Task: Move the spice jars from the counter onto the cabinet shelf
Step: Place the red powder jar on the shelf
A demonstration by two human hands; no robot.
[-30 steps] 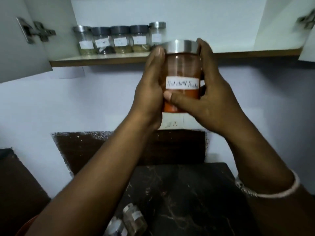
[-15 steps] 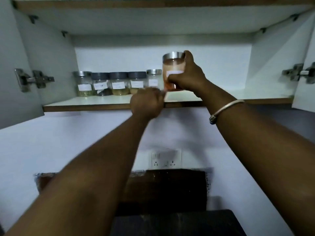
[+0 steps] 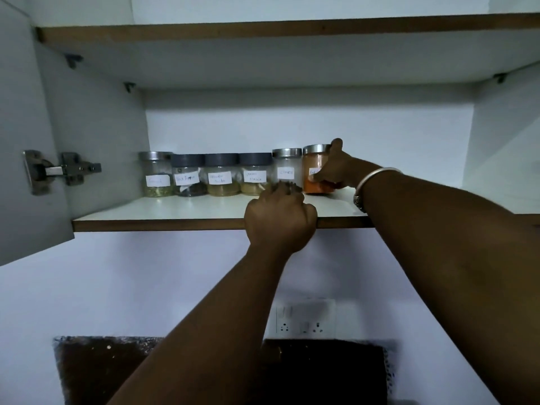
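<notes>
Grey-white cabinet door point(image 3: 35, 127) hangs open at far L, w/ a steel hinge point(image 3: 58, 171) on its inner face. On my feed the cabinet shelf point(image 3: 175, 211) is a white board w/ a brown front edge. A row of spice jars stands upright along its back, each w/ a white handwritten label.

L to R:
- steel-lid jar point(image 3: 156, 173), greenish seeds, label unreadable
- black pepper jar point(image 3: 188, 175), dark lid
- coriander jar point(image 3: 221, 174), dark lid, pale yellow powder, label blurry
- garam masala jar point(image 3: 255, 173), dark lid, tan powder
- cloves jar point(image 3: 287, 168), steel lid

They stand side by side, touching or nearly so; can't tell which.

L hand point(image 3: 279, 220) is just in front of the cloves jar, fingers curled over the shelf's front edge and gripping it, back of the hand twd me.

Red spice jar point(image 3: 315, 171) is at the R end of the row, just beside the cloves jar, base apparently down on the shelf. It has orange-red powder and a steel lid. Its label starts "Red"; the rest is covered.

R hand point(image 3: 339, 168) wraps round that jar from the R side, thumb across the label, one finger up by the lid. Silver bangle point(image 3: 377, 176) sits on the R wrist.

Below the shelf is a white wall w/ a socket plate point(image 3: 305, 317), and a dark panel point(image 3: 321, 369) under it.
</notes>
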